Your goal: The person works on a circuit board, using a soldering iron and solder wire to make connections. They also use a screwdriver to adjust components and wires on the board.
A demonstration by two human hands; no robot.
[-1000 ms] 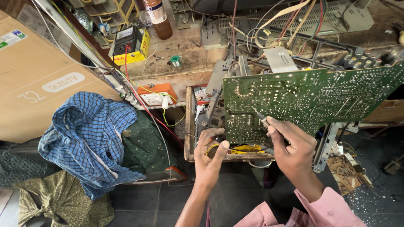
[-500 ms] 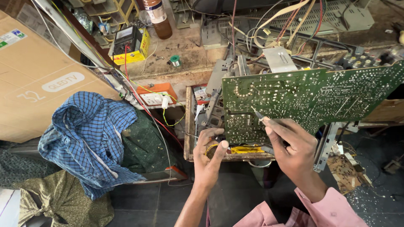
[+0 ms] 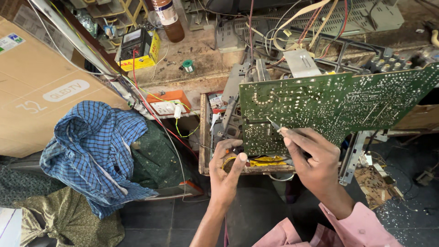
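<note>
A large green circuit board stands tilted on edge over an opened chassis, solder side toward me. My right hand pinches a thin metal-tipped tool whose point rests on the board's lower left area. Just below the board's corner, my left hand grips a small round yellowish tin. A thin wire runs off to the left of the fingers. Pink sleeves show at the bottom right.
A wooden tray holds the chassis parts. On the left lie a blue checked cloth and a big cardboard box. Behind are an orange power strip, a yellow multimeter, a brown bottle and tangled cables.
The tool tip in my right hand has crept slightly left along the board. My left hand stays on the tin, barely shifted.
</note>
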